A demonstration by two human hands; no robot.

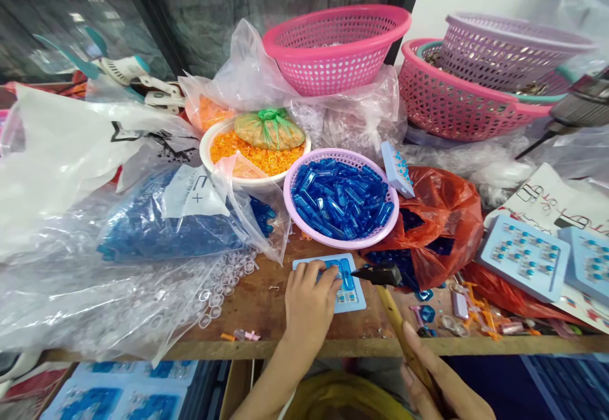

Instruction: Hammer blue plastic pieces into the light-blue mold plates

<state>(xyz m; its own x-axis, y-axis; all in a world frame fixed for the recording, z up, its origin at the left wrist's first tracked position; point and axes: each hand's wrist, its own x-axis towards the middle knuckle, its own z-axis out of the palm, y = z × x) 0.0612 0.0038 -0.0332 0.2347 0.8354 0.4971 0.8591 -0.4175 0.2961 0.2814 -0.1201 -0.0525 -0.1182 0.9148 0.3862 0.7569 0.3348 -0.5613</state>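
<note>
My left hand rests on a light blue tray on the wooden bench, its fingertips pressed on blue plastic pieces set in the tray. My right hand is closed round the wooden handle of a small hammer. The dark hammer head hangs just right of the tray, level with its top edge. Behind the tray stands a lilac basket filled with blue plastic pieces.
A white bowl of orange rings and a clear bag of blue pieces lie to the left. A red bag, more light blue trays and pink baskets sit right and behind. Loose small parts litter the bench edge.
</note>
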